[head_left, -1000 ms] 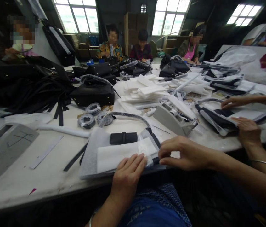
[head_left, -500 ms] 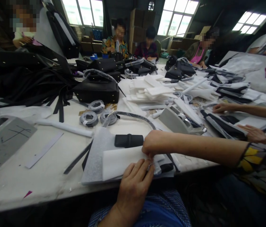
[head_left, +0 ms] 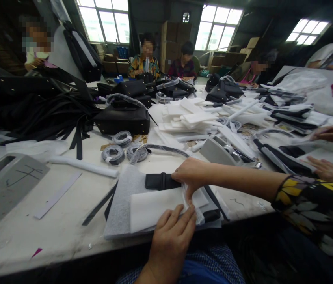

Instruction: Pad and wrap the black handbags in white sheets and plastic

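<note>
My left hand lies with extended fingers over the lower right part of a white foam sheet, its fingertips touching clear plastic wrapping. Coming in from the right, my right hand has its thumb pointing down, apart from the fingers, over the plastic. Its fingertips reach the right end of a small black banded case. Under these lies a flat black piece covered by a translucent grey sheet. A plastic-wrapped handle arches behind the case.
Wrapped coils, a black bag and stacked white foam are farther back. Grey holders stand left and right. Another person's hands work at the right. More people sit across the table.
My right thumb and fingers have spread from a closed grip, and the hand has shifted slightly left and up. The other person's hands at the right have moved rightward.
</note>
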`<state>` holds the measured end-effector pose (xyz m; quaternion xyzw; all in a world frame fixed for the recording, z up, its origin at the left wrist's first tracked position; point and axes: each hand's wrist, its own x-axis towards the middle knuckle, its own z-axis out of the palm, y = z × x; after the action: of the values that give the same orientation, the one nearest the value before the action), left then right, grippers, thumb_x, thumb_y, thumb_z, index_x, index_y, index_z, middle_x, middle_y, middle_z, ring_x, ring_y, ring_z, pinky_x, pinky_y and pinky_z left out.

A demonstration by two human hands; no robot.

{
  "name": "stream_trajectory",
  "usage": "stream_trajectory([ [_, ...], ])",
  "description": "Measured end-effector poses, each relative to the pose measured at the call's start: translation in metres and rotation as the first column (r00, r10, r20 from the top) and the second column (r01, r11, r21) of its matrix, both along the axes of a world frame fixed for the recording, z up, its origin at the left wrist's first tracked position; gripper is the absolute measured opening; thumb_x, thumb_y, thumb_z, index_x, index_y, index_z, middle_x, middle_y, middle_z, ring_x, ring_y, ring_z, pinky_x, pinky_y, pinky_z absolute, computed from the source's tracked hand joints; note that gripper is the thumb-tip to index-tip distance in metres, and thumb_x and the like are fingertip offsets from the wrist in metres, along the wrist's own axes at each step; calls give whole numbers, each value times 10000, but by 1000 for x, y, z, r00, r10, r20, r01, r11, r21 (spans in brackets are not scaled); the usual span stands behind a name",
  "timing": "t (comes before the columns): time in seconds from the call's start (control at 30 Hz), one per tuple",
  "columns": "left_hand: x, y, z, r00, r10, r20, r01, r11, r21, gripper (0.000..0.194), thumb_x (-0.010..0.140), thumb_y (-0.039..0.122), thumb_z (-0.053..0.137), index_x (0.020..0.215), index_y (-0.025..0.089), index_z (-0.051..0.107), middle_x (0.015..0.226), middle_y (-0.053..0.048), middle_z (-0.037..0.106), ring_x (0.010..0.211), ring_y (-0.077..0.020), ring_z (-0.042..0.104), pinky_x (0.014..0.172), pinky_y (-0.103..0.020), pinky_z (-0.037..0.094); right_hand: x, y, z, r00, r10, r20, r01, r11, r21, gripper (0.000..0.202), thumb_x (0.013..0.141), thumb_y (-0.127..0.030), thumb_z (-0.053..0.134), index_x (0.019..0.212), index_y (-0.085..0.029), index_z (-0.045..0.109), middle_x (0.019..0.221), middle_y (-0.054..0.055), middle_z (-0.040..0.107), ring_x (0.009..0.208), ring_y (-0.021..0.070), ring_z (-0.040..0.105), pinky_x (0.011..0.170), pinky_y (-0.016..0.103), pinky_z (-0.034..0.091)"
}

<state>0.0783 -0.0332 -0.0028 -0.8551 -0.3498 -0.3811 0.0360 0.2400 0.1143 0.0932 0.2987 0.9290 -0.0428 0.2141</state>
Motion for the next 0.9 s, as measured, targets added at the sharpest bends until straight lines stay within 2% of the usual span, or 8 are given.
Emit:
stream_trajectory([
  [0.1, 2, 0, -3, 1000, 12, 22, -12, 1000, 6, 334, 1048, 237, 380, 1154, 237, 696, 1257, 35, 692, 1133, -185, 634, 939, -331, 450, 11, 11, -7, 985, -167, -38, 164, 984, -65, 683, 558, -776, 737, 941, -222, 625, 787, 36, 697, 686, 222, 633, 556, 258, 278],
  [0.2, 2, -1, -7, 999, 30, 38, -31, 999, 24, 347, 1047, 239, 374, 1160, 250, 701, 1226, 20, 709, 1116, -185, 645, 957, -330, 448, 19, 25, -13, 928, -367, -62, 349, 916, -196, 724, 503, -753, 777, 968, -226, 603, 817, 4, 672, 698, 193, 592, 581, 252, 311],
  [0.33, -1, -1, -9, 1000, 17, -19, -16, 999, 31, 350, 1046, 230, 371, 1222, 257, 672, 1256, 11, 694, 1134, -196, 643, 965, -337, 451, 21, 48, -27, 902, -431, -34, 366, 802, -472, 679, 437, -665, 852, 876, -197, 628, 806, -30, 660, 731, 154, 574, 628, 236, 383],
  [0.47, -5, 0, -6, 997, -16, -78, 19, 999, 36, 359, 1042, 217, 391, 1326, 295, 595, 1278, 31, 679, 1150, -200, 641, 940, -346, 470, 21, 62, -36, 891, -452, -47, 351, 750, -561, 614, 474, -634, 849, 844, -174, 682, 741, -43, 673, 698, 130, 594, 630, 221, 425],
  [0.63, -6, 1, -7, 993, -33, -113, 43, 996, 82, 362, 1015, 155, 440, 1322, 249, 607, 1259, -24, 690, 1156, -228, 644, 917, -357, 501, 36, 44, -22, 822, -522, -228, 375, 797, -473, 480, 703, -515, 777, 1019, -158, 719, 826, 19, 732, 754, 170, 657, 696, 249, 471],
  [0.73, -5, 1, -9, 996, -19, -89, 30, 992, 120, 363, 996, 121, 454, 1285, 236, 638, 1232, -45, 704, 1136, -227, 657, 914, -348, 512, 44, 11, -17, 742, -541, -395, 421, 836, -353, 591, 834, -486, 664, 1322, -160, 589, 1189, 116, 698, 1050, 236, 654, 897, 308, 470],
  [0.8, -5, 1, -9, 998, -18, -63, 27, 990, 137, 362, 994, 108, 446, 1262, 234, 655, 1210, -46, 715, 1120, -222, 667, 918, -344, 511, 46, -15, -22, 729, -501, -467, 410, 865, -289, 749, 818, -480, 690, 1464, -188, 449, 1417, 144, 557, 1265, 271, 543, 1056, 362, 386],
  [0.9, -5, 2, -6, 997, -31, -76, 41, 990, 137, 350, 999, 122, 446, 1260, 228, 654, 1206, -48, 716, 1112, -222, 671, 912, -345, 511, 43, -40, -37, 751, -448, -485, 379, 894, -239, 736, 835, -447, 684, 1485, -206, 437, 1453, 152, 525, 1348, 297, 471, 1153, 450, 268],
])
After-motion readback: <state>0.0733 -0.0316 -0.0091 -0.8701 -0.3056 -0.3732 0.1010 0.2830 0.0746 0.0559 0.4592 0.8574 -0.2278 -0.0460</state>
